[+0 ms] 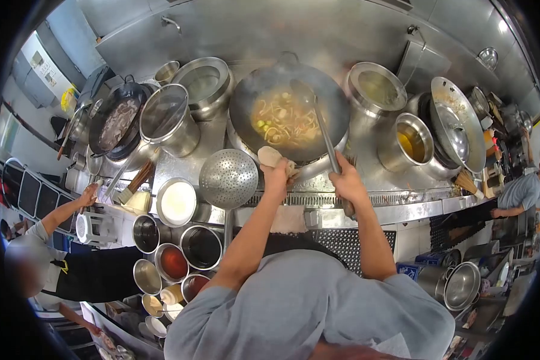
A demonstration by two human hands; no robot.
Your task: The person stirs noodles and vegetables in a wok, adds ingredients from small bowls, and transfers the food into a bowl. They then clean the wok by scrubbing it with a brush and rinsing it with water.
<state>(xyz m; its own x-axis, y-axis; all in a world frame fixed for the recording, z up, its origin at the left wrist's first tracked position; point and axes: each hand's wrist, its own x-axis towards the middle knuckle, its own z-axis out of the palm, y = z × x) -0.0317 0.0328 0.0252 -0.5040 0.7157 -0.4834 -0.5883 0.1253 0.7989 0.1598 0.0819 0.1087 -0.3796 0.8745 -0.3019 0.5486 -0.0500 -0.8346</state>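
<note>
A large dark wok [246, 87] sits on the range in front of me, with noodles [285, 120] and green pieces in steaming broth. My left hand [276, 175] is closed around a bunched beige cloth [270, 157] at the wok's near rim; whether it also grips a wok handle is hidden. My right hand [349, 183] grips the long handle of a ladle [324, 129], whose bowl rests inside the wok at the far right of the food. Left of my left hand lies a round perforated strainer [228, 178].
Lidded or mesh-topped pots [203, 84] and another wok [117, 123] stand to the left. On the right are a pot of yellow liquid [409, 144] and a tilted metal pan [456, 126]. Sauce containers [173, 262] cluster at lower left. One co-worker [72, 264] stands left, another [519, 195] right.
</note>
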